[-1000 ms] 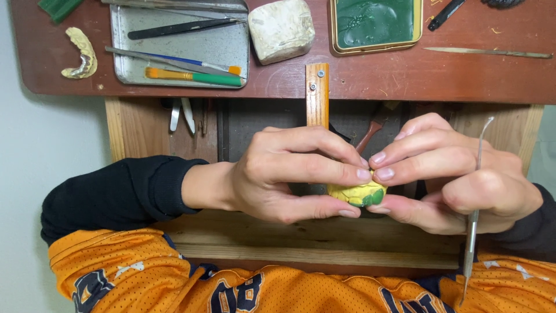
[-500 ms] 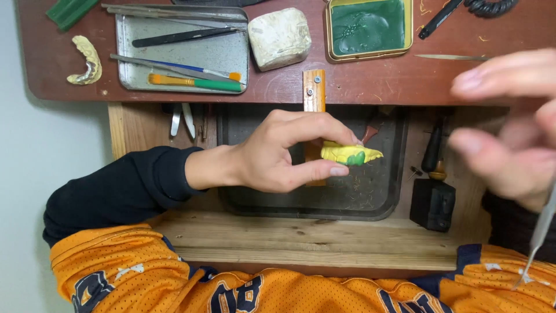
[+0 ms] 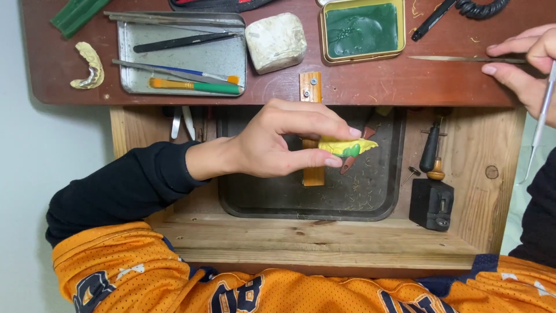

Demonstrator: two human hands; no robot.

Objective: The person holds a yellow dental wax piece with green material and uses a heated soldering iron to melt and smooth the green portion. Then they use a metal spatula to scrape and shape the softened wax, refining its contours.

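Two hands worked at a wooden bench, well apart from each other. The left hand (image 3: 272, 142) pinched a small yellow model with a green patch (image 3: 347, 147) between thumb and fingertips, closed firmly on its near end so the far end stood free over the dark tray (image 3: 278, 200) in the open drawer, seemingly so that scraps would drop there; the tray already carried a scatter of fine shavings. A narrow wooden peg (image 3: 311, 87) jutted from the bench edge just behind the piece, probably a rest for steadying work. The right hand (image 3: 524, 66) was up at the far right of the bench top, its fingers curled around a slim metal instrument (image 3: 537, 136) that hung down past the bench edge, while its fingertips touched a thin blade (image 3: 457, 58) lying on the red-brown surface. Within easy reach sat a metal tray of tools (image 3: 220, 58), a white block (image 3: 275, 42), a tin of green wax (image 3: 361, 29) and a pale cast (image 3: 90, 66) at far left.
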